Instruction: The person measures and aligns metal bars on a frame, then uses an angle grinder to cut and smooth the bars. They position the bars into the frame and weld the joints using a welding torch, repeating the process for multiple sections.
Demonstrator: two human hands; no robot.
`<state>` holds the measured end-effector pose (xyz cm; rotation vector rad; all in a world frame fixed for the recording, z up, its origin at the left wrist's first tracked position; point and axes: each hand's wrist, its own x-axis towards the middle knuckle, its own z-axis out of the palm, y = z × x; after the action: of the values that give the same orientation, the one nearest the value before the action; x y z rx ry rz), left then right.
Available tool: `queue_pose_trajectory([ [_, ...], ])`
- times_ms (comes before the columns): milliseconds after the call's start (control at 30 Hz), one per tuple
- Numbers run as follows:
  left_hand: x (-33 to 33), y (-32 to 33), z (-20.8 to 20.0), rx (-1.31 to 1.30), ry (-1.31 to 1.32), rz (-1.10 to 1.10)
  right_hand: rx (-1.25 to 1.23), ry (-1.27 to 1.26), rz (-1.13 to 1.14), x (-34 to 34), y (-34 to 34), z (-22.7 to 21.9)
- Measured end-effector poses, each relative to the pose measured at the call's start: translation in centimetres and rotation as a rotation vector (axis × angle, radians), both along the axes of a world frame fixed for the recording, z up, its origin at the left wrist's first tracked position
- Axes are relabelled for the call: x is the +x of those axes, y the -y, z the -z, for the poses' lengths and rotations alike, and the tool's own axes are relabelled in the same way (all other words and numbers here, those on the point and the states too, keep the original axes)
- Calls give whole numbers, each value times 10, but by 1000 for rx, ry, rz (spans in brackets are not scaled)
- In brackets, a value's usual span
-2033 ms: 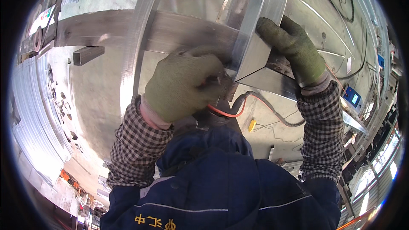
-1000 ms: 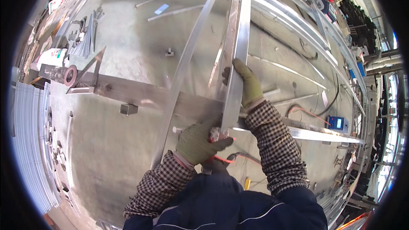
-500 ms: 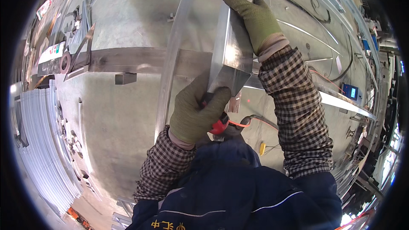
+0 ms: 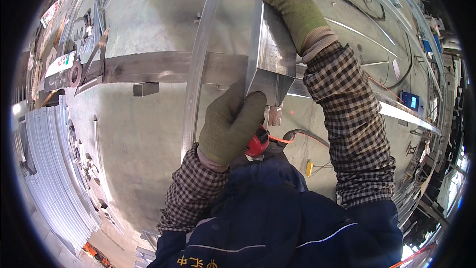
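Observation:
A shiny square metal tube (image 4: 274, 44) runs away from me at the top centre, its near end facing me. My right hand (image 4: 292, 12), in an olive-green glove, is wrapped over the tube's far part from the right, thumb across the top. At the near end, my left hand (image 4: 230, 126), gloved alike, grips the tube's lower left corner with the thumb towards the right; its other fingertips are hidden. Just below that hand's thumb is a round red object (image 4: 258, 143), partly covered, with an orange cord beside it.
A long metal bar (image 4: 201, 59) lies to the left of the tube, crossing a dark steel beam (image 4: 148, 68). A short square tube piece (image 4: 146, 89) sits beside the beam. Stacked metal profiles (image 4: 54, 168) fill the left side. A blue box with a screen (image 4: 410, 100) stands at right.
The tube's near end has tilted a little, so its end edge shows flatter. My left hand has shifted slightly up against it. The right hand keeps its hold.

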<state>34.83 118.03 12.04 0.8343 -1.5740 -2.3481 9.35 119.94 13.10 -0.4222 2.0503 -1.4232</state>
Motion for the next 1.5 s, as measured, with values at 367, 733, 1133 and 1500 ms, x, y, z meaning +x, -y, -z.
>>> queue_pose_trajectory([
  [367, 2, -12, 26, -17, -63, 136, -83, -87, -25, -6, -10, 19],
  [733, -3, -45, 31, -251, -66, 832, 117, -455, -156, 10, -121, 1],
  [1133, -59, -73, 38, 174, 78, 336, 189, -454, -508, 17, -231, -38],
  [1500, -79, -125, 23, 39, 74, 307, 499, -975, -637, -13, -279, -32],
])
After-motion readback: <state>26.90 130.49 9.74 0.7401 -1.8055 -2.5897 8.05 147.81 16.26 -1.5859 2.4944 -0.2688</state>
